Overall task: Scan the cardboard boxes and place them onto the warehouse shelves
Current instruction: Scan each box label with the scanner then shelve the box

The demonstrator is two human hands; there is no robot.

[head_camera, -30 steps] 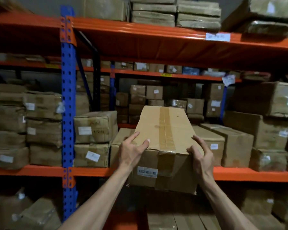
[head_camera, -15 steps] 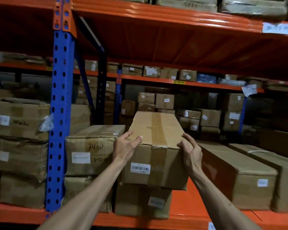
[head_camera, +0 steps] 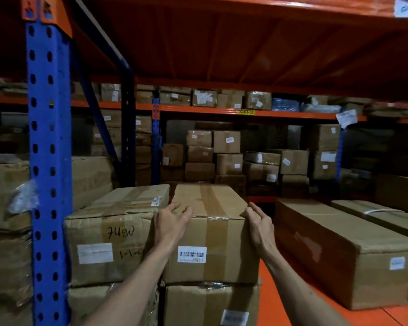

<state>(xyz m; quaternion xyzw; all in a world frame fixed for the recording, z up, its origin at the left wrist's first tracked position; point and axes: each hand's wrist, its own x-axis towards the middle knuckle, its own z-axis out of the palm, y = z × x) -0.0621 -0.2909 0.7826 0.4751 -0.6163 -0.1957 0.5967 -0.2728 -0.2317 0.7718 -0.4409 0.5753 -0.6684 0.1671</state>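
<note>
On the orange shelf deck (head_camera: pixel 276 300), middle bay, the racking filled far more of the view than a second back, so the person had closed right up to it; the blue upright (head_camera: pixel 48 161) sat hard left and the deck above cut off the top. The long taped cardboard box (head_camera: pixel 212 231), carried clear of the shelf edge a second earlier, now sat on top of a lower box (head_camera: pixel 210 304), pushed lengthwise into the bay. Its left side ran just beside, maybe touching, the marker-scrawled box (head_camera: pixel 108 236); two long flat cartons (head_camera: pixel 339 250) lay apart to the right with bare deck between. Barcode label (head_camera: pixel 192 254) faced outward, readable from the aisle. Left hand (head_camera: pixel 172 224) was on the near top-left corner, fingers bent over the top edge, palm against the front face. Right hand (head_camera: pixel 259 225) was on the right top corner, fingers lying loosely along the side edge. Both looked more like pressing than carrying. Judgement: weight was transferred to the stack, placement essentially done; only a final nudge square and letting go remained. Can't tell whether it was scanned. Risk: front overhang over the lower box looked slight, worth checking.
</note>
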